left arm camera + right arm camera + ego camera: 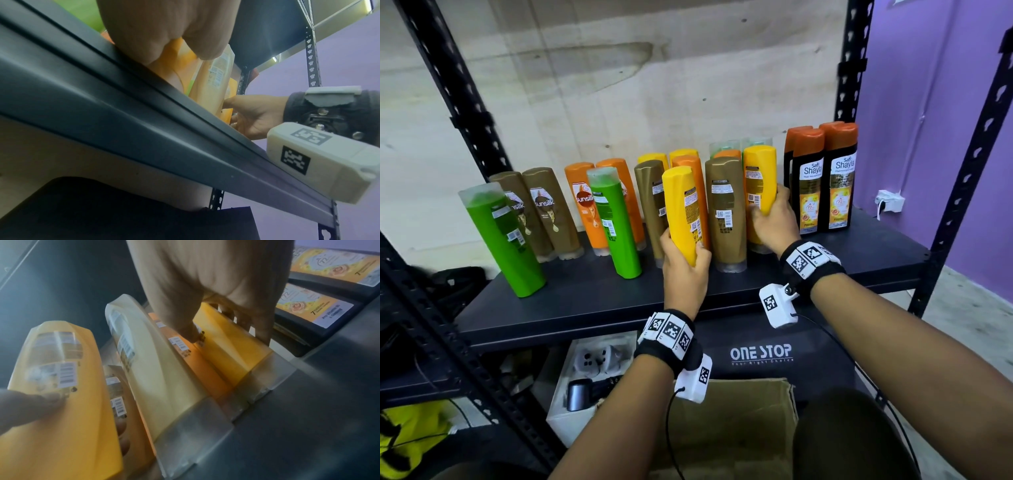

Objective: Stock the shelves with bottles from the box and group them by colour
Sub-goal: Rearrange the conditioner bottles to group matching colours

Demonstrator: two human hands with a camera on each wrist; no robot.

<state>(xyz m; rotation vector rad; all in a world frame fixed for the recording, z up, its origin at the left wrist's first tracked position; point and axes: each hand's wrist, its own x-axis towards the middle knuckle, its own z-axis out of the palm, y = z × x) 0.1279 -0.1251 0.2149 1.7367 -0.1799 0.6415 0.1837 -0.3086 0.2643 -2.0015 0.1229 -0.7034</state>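
My left hand (683, 262) grips a yellow bottle (683, 209) by its lower end, tilted at the front of the dark shelf (592, 294). My right hand (772, 219) holds a second yellow bottle (758, 181) that stands on its clear cap beside a brown bottle (724, 212); the right wrist view shows fingers (242, 316) curled round that bottle (230, 340). In the same view the left-hand bottle (61, 402) sits at the lower left. Green (500, 236), brown (548, 212) and orange (585, 202) bottles stand mixed along the shelf. The cardboard box (729, 428) lies below my arms.
Black bottles with orange caps (825, 178) stand at the shelf's right end, close to my right hand. A black upright post (852, 58) rises behind them. Beneath the shelf sit a white box of small items (582, 387) and a yellow bag (410, 435).
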